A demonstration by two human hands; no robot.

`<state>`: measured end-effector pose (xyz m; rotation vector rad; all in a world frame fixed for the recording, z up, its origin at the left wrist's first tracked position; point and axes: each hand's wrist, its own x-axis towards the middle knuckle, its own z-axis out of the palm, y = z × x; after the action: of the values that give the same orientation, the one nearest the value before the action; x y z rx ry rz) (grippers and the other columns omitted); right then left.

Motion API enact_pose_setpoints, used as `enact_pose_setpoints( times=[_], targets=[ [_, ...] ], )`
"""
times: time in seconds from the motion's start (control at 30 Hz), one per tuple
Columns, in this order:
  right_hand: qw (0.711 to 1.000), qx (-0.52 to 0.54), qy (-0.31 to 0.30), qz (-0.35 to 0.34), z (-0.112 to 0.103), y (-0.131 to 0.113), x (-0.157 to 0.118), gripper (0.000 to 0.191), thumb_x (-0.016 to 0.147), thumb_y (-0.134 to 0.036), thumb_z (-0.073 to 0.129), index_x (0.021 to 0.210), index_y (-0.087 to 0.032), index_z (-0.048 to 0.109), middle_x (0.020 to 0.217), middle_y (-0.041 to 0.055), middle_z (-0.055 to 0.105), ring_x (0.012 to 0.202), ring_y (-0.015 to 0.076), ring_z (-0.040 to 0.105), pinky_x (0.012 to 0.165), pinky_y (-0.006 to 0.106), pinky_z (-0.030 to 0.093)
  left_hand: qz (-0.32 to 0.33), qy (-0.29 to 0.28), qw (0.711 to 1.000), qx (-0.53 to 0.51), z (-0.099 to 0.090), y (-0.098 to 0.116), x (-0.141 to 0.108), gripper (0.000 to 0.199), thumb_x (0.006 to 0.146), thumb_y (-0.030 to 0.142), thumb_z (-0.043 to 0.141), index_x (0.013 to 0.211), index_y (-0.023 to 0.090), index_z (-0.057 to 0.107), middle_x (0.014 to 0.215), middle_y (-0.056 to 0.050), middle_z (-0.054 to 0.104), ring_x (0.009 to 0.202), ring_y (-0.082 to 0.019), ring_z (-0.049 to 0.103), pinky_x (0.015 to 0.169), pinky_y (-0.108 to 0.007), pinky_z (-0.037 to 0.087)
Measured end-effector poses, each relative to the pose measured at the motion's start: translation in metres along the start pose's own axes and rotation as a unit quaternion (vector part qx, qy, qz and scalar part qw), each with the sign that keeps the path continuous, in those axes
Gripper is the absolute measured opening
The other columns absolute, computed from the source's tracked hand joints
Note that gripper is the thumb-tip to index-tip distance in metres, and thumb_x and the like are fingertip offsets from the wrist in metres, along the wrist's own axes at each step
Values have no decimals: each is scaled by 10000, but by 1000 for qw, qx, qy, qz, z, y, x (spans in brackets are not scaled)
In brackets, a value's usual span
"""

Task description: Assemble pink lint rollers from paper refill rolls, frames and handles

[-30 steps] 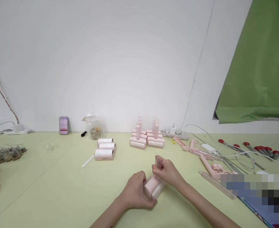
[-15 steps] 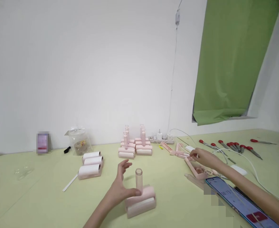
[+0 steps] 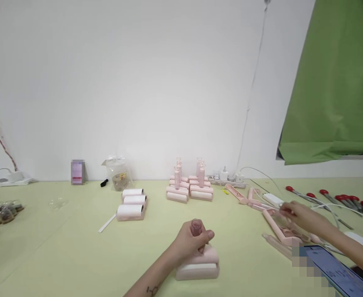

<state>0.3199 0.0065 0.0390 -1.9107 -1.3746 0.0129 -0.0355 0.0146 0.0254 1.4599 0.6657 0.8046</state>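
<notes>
My left hand is wrapped around the upright clear tube handle of a pink lint roller at the front of the table. Its white roll lies along the near side, and the handle's round open top shows above my fingers. Over to the right, my right hand reaches into a heap of pink parts, its fingers bunched together. Whatever those fingers hold is too small to make out. Several finished-looking lint rollers with upright handles stand by the wall.
White rolls in pink holders sit left of centre, beside a white strip. A clear bag leans near the wall. At right lie a phone, white cables and red-ended tools. A power strip runs along the wall.
My left hand has closed around the clear handle, where before it was open beside it. My right hand stays at the pink parts. The view has swung left.
</notes>
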Motion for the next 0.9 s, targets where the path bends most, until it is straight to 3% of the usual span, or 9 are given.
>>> enact_pose_setpoints(
  times=[0.1,0.2,0.3,0.37,0.47,0.53,0.6,0.73,0.9],
  targets=[
    [997,54,-44,-11,-6,-31,-6,219,828,-319,413,713,-205,560,896,205,611,743,216,617,635,325,418,-14,-10,999,28,-1,6,-2,357,618,439,632,538,170,411,410,81,418,385,-45,360,418,-186,267],
    [978,182,-104,-13,7,-80,-27,302,859,-455,305,911,-239,510,1004,138,600,817,189,625,684,284,472,-17,-8,999,30,0,7,-3,328,627,409,624,539,172,415,408,79,421,380,-48,350,416,-192,254],
    [865,444,-226,56,31,-133,-55,280,724,-412,580,943,-244,530,925,53,607,715,165,609,656,289,511,-3,-5,1000,27,0,5,-3,309,633,379,624,541,175,411,395,85,407,368,-48,331,414,-194,245],
    [808,505,-291,83,47,-161,-69,279,693,-347,627,937,-226,568,886,37,608,671,139,592,629,258,517,12,-6,999,34,0,4,-3,296,636,357,627,542,171,416,404,83,410,378,-47,336,426,-192,256],
    [715,587,-365,105,61,-186,-80,187,751,-344,567,849,-193,616,863,38,611,803,137,582,770,238,485,29,-11,999,44,0,5,-3,298,647,352,618,528,167,416,414,75,415,393,-49,352,440,-192,268],
    [688,612,-379,87,62,-192,-81,202,763,-359,559,835,-183,626,887,38,605,888,143,557,845,238,442,27,-18,999,42,0,5,-3,305,652,360,607,520,170,408,410,73,412,390,-52,353,434,-194,267],
    [715,589,-374,42,59,-195,-80,224,752,-356,586,880,-176,619,863,33,590,839,141,551,808,242,447,18,-20,999,40,0,6,-3,300,651,356,601,519,172,404,408,73,412,387,-52,352,431,-195,267],
    [805,486,-338,-36,53,-198,-78,278,786,-374,545,1016,-220,527,784,-2,574,549,86,469,594,243,443,12,-18,999,32,0,5,-2,277,650,323,593,532,179,387,403,83,398,381,-47,335,429,-193,258],
    [874,329,-317,-167,53,-207,-79,220,773,-421,519,743,-208,565,791,35,623,682,156,544,645,291,451,10,-18,999,43,0,2,-1,246,662,277,569,528,177,388,422,75,390,399,-52,349,428,-197,255]
  ],
)
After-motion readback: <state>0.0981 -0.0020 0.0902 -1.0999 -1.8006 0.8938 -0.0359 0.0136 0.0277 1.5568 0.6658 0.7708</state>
